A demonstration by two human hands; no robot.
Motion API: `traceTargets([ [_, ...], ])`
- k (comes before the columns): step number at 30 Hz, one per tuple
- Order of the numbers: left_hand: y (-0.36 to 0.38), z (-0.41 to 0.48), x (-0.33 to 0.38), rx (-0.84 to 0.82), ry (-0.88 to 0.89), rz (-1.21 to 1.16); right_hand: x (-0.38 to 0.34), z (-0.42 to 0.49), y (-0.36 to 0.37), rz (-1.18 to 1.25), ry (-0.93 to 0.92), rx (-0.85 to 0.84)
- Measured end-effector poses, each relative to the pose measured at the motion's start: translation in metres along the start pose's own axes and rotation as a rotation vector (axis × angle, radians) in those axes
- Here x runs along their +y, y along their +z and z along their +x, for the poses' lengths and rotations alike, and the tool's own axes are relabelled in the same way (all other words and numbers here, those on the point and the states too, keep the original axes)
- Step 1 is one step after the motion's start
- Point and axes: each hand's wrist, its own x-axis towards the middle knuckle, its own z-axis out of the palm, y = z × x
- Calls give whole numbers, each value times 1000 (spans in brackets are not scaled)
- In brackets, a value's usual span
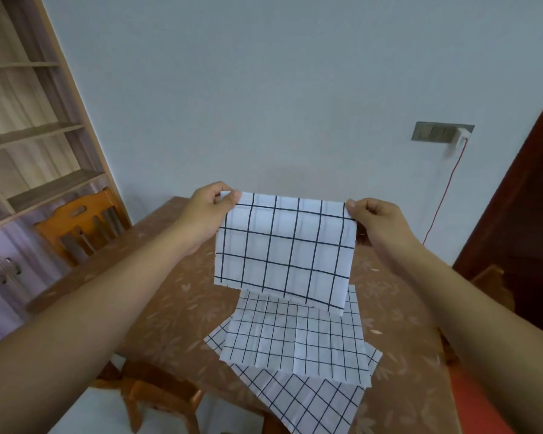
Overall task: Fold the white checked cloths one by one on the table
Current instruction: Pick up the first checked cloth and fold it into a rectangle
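A white checked cloth (282, 249) with dark grid lines hangs in the air above the table, doubled over. My left hand (209, 211) pinches its upper left corner and my right hand (375, 222) pinches its upper right corner. Below it, two more white checked cloths lie flat and overlapping on the brown patterned table (176, 311): one with a fine grid (295, 336) on top, and another (311, 399) under it reaching over the table's near edge.
A wooden chair (82, 223) stands at the table's left side and another chair (157, 396) sits at the near edge. A shelf unit (29, 120) fills the left. A dark door (521, 189) and a red cable (442, 195) are on the right.
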Motion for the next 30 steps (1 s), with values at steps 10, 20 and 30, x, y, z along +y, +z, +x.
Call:
traceTargets([
  [10, 1, -9, -9, -17, 6, -87, -1, -11, 10, 54, 33, -88],
  [20, 7, -25, 15, -282, 338, 432, -33, -25, 36, -408, -289, -127],
  [30, 34, -35, -2, -260, 156, -95, -24, -54, 12, -410, -48, -488],
])
